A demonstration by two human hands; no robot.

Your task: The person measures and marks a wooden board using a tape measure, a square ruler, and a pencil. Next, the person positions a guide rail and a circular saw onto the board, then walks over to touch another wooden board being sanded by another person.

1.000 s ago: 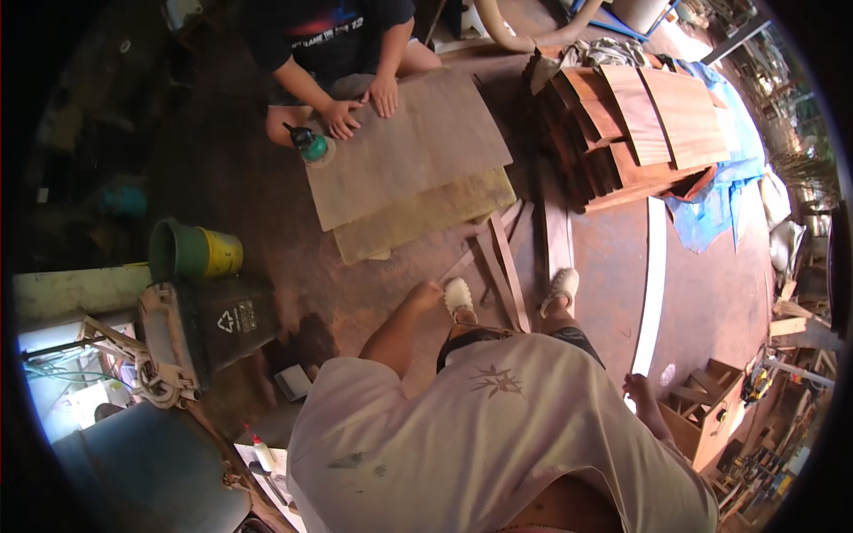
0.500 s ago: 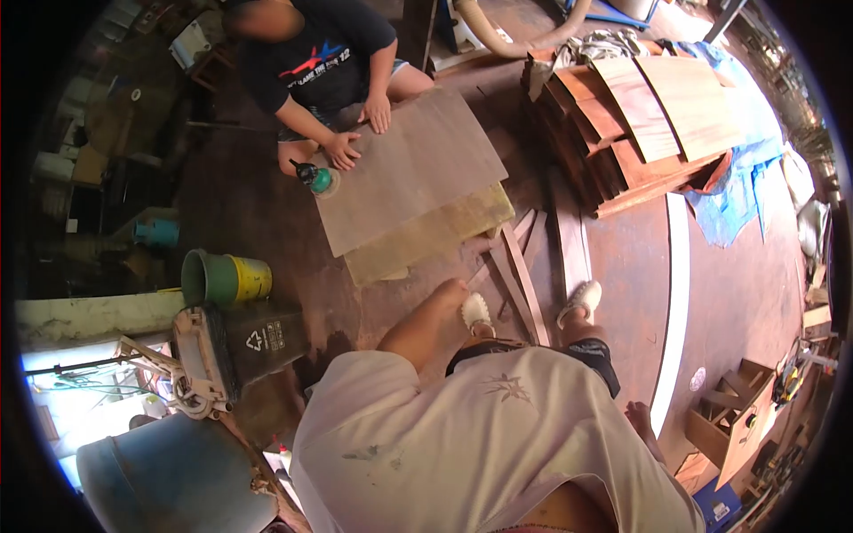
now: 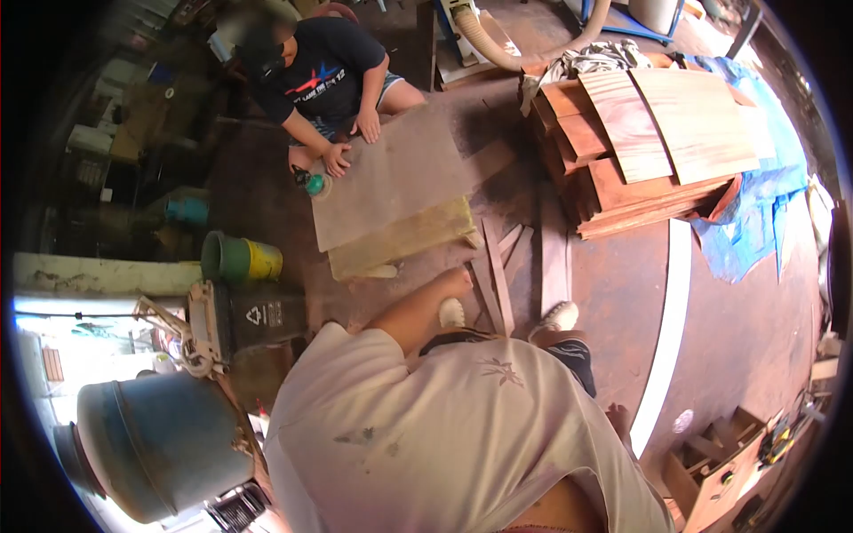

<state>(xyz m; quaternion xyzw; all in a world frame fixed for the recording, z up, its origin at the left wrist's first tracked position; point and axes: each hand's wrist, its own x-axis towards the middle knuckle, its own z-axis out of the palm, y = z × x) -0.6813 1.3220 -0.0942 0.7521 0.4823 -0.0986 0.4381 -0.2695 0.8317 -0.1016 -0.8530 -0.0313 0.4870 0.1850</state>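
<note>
My left hand point(image 3: 464, 279) is at the end of my stretched-out forearm, just below the corner of a raised board, near thin wooden strips point(image 3: 496, 275); its fingers cannot be made out. Low beside my right side, my right hand point(image 3: 617, 416) hangs with its fingers partly showing, apart and holding nothing, left of a long white strip point(image 3: 665, 346). A large flat brown panel point(image 3: 391, 182) lies over a yellowish board point(image 3: 404, 240). Across it sits a person in a dark T-shirt point(image 3: 324, 75), both hands on the panel, beside a green power tool point(image 3: 314, 183).
Stacked reddish wood panels point(image 3: 662, 124) stand at the upper right beside a blue tarp point(image 3: 764, 213). At the left are green and yellow buckets point(image 3: 227, 258), a dark bin point(image 3: 258, 311) and a blue drum point(image 3: 169, 444). A wooden drawer box point(image 3: 711, 471) is lower right.
The view has shifted, with the wood stack appearing slightly larger and the drawer box lower. The other person's head has turned or tilted. My hands keep much the same positions.
</note>
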